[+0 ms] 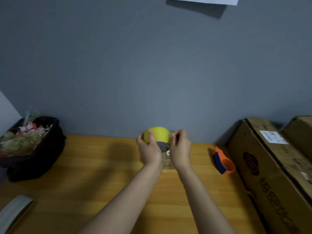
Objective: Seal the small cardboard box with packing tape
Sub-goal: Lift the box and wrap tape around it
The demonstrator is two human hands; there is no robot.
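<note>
At frame centre, a yellow packing tape roll (pixel 158 135) is gripped by the left hand (pixel 149 147); its edge is pinched by the right hand (pixel 180 146). The small cardboard box (pixel 167 160) is partly hidden beneath. At left, a black bin (pixel 42 149) is filled with tape scraps (pixel 22 139).

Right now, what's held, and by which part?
The yellow tape roll: left hand wraps its outer band; right hand fingertips pinch at the roll's right edge, likely the loose end.

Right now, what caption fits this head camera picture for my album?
Both hands, left hand and right hand, hold a yellow tape roll above the wooden table.
</note>
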